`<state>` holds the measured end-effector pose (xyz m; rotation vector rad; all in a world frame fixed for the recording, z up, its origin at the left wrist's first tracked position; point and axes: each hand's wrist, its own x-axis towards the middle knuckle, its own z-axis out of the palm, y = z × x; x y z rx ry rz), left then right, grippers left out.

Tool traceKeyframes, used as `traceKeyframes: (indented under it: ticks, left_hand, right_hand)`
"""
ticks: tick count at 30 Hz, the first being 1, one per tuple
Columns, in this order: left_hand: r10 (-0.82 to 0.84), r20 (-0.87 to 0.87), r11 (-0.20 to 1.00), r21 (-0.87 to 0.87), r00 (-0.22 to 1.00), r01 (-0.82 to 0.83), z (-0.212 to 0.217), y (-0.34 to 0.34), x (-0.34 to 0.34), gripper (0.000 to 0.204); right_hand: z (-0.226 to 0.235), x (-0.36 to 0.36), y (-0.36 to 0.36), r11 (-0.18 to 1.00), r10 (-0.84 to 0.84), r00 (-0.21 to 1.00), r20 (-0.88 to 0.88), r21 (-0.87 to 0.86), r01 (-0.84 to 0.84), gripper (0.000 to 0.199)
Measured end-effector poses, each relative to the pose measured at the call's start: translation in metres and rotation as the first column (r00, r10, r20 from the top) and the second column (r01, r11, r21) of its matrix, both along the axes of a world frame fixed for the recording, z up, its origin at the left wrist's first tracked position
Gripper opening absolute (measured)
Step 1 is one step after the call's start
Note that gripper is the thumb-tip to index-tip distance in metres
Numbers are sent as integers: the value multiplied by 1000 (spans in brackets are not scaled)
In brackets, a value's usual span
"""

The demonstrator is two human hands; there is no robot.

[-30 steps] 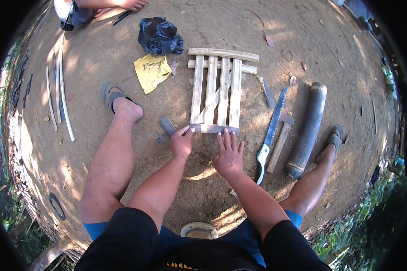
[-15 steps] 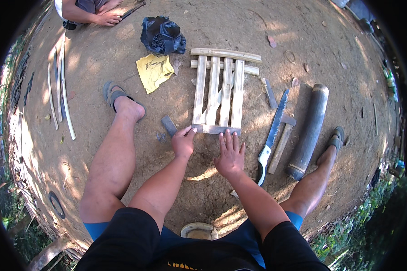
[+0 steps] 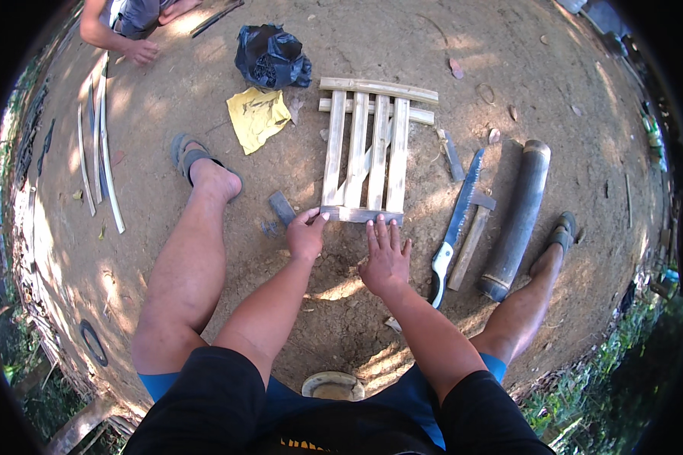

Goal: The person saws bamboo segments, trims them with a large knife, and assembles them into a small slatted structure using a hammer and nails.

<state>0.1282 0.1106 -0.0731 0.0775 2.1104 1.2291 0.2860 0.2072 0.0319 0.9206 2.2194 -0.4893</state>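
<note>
A bamboo frame [image 3: 356, 152] of upright slats between cross slats lies flat on the dirt in front of me. Its near edge is a darker bamboo slat [image 3: 354, 215]. My left hand [image 3: 306, 236] pinches the left end of that slat between thumb and fingers. Toward the slat's right end, my right hand [image 3: 386, 262] lies with fingers stretched out, their tips touching its edge. Beside my left hand rests a short dark bamboo piece [image 3: 282, 208]. To the right are a pruning saw [image 3: 460, 216] with a white and black handle and a wooden-handled hammer [image 3: 470, 243].
A thick bamboo tube [image 3: 517, 220] lies by my right foot. Beyond the frame's left side are a yellow cloth [image 3: 258, 120] and a black plastic bag [image 3: 272, 61]. Long thin strips [image 3: 103, 152] lie far left, near another person's hand [image 3: 141, 52]. A bamboo offcut [image 3: 452, 155] sits right.
The other person's hand has moved left, away from the dark stick, which stays on the ground. My hands keep nearly the same place on the near slat.
</note>
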Motion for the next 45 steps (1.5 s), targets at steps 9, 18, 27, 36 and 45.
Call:
traceKeyframes:
  ticks: [9,18,27,36,45]
  left_hand:
    - [-144,77,986,-74,987,149,3,3,-12,33]
    - [-101,272,994,62,957,88,0,0,-19,30]
    - [-20,293,998,65,956,1,-15,4,-27,38]
    - [-190,94,975,-102,977,199,-5,10,-52,40]
    - [-206,-154,978,-78,966,196,2,9,-38,38]
  right_hand:
    - [-3,3,5,999,48,998,41,18,-49,103]
    - [-5,3,3,999,47,999,24,19,-48,106]
    - [-6,-9,11,998,27,999,-41,65,-24,103]
    - [-29,-15,24,969,-40,953,-300,221,110,86]
    - [-43,14,42,954,-180,911,-371,160,254,68]
